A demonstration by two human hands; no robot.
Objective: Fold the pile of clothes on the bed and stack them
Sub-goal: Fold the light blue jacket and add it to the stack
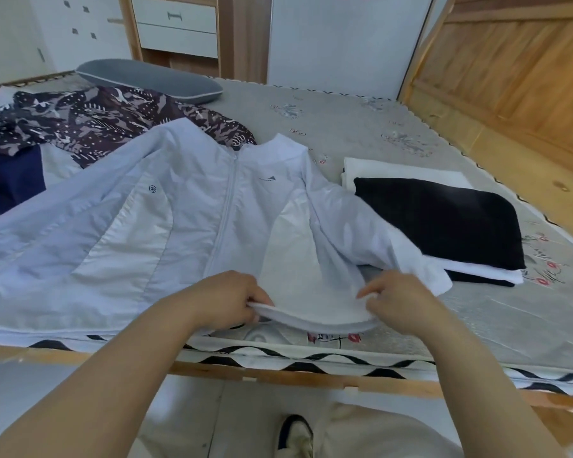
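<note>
Both hands pinching hem of pale zip jacket [186, 206] at bed's [361, 123] near edge: left hand [227, 300], right hand [399, 300]. Jacket lying face-up, long axis running away toward far edge, collar farthest. Folded stack [444, 219] sitting toward right edge, nearer right hand. Unfolded patterned garment [90, 117] waiting at far left.

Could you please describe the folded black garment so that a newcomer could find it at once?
Start at the bed and look to its right side, beside the pale zipped jacket. The folded black garment lies atop a small stack, the only dark folded piece, with white layers beneath.
</note>
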